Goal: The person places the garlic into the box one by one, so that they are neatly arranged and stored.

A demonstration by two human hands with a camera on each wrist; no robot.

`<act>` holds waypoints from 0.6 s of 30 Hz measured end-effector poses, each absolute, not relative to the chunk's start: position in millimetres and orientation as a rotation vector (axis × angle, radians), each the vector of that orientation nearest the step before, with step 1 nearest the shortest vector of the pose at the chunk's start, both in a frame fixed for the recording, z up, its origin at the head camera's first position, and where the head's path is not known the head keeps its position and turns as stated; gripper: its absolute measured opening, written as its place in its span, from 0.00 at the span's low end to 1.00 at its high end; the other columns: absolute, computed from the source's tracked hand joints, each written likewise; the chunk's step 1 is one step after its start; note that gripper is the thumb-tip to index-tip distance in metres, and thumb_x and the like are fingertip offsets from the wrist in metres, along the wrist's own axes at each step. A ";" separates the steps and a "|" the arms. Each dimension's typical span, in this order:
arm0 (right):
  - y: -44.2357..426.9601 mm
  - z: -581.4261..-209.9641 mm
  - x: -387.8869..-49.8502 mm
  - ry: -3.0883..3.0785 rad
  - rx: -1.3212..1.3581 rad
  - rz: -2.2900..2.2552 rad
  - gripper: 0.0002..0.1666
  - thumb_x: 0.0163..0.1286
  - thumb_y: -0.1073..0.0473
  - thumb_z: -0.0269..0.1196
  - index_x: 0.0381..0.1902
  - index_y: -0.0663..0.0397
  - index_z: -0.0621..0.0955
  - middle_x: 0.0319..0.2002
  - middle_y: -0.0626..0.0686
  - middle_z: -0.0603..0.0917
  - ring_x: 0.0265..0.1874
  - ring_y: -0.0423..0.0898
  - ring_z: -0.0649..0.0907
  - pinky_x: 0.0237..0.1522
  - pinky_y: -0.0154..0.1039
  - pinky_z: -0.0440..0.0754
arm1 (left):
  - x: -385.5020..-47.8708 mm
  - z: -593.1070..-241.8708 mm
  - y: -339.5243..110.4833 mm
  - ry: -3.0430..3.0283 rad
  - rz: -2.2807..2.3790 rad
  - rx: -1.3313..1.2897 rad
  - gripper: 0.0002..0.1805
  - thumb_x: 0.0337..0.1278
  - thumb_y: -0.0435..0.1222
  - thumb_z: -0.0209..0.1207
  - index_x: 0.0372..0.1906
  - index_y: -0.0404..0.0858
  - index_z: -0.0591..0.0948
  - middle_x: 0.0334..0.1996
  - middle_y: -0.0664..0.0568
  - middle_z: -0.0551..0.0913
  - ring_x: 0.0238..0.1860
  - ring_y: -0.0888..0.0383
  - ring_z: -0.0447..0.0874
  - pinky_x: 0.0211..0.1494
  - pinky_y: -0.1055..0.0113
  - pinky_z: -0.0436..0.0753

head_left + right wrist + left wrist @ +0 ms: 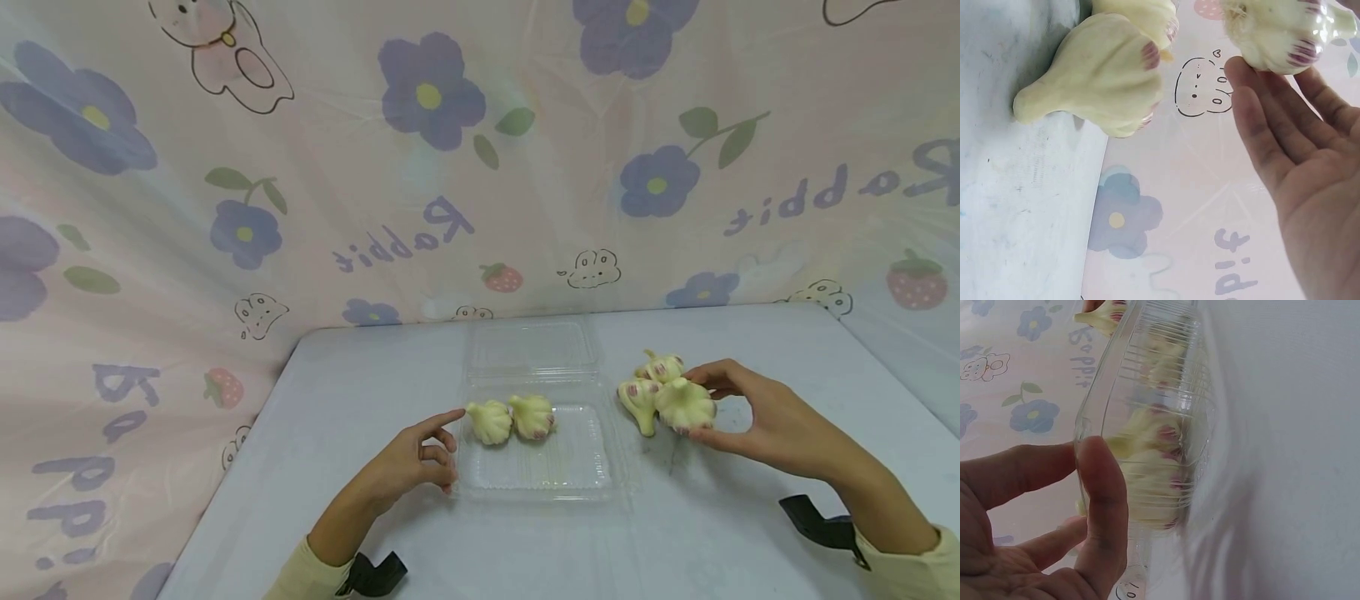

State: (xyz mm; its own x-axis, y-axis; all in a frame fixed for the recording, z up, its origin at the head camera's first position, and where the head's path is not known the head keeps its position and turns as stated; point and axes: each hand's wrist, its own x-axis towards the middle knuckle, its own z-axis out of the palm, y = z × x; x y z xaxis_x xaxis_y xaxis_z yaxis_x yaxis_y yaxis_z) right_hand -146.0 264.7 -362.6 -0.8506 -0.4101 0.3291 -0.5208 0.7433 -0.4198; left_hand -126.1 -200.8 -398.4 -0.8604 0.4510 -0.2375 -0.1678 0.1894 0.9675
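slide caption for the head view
Right hand holds a garlic bulb near two others; left hand at a clear tray with two bulbs.

Your left hand [411,461] and right hand [765,423] are bare to beyond the wrist. Behind the left grip you wear a pale yellow sleeve [306,575]; behind the right grip, a matching cuff [911,567]. Between each grip and its cloth edge, on the inner side, juts a bent black piece: an angular left mount [380,575] and a longer-looking right mount [817,523].
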 end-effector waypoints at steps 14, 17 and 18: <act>265.8 -362.1 -147.3 -2.779 0.682 0.739 0.37 0.52 0.46 0.78 0.59 0.34 0.73 0.54 0.43 0.81 0.47 0.21 0.74 0.43 0.35 0.81 | -126.7 -398.4 -200.6 2.090 1.744 0.185 0.42 0.57 0.27 0.62 0.76 0.37 0.59 0.51 0.37 0.73 0.32 0.56 0.83 0.39 0.63 0.88; 267.3 -361.7 -147.7 -2.800 0.647 0.763 0.37 0.53 0.45 0.77 0.59 0.34 0.73 0.54 0.44 0.82 0.48 0.19 0.72 0.44 0.34 0.80 | -127.0 -398.5 -201.5 2.081 1.746 0.197 0.43 0.56 0.27 0.62 0.77 0.36 0.58 0.52 0.37 0.73 0.32 0.56 0.83 0.40 0.63 0.88; 267.6 -362.2 -147.8 -2.801 0.642 0.771 0.37 0.53 0.45 0.77 0.59 0.34 0.73 0.54 0.44 0.82 0.48 0.18 0.72 0.44 0.33 0.79 | -127.0 -398.5 -201.8 2.076 1.747 0.199 0.43 0.55 0.26 0.62 0.77 0.36 0.58 0.52 0.38 0.73 0.32 0.57 0.83 0.40 0.63 0.88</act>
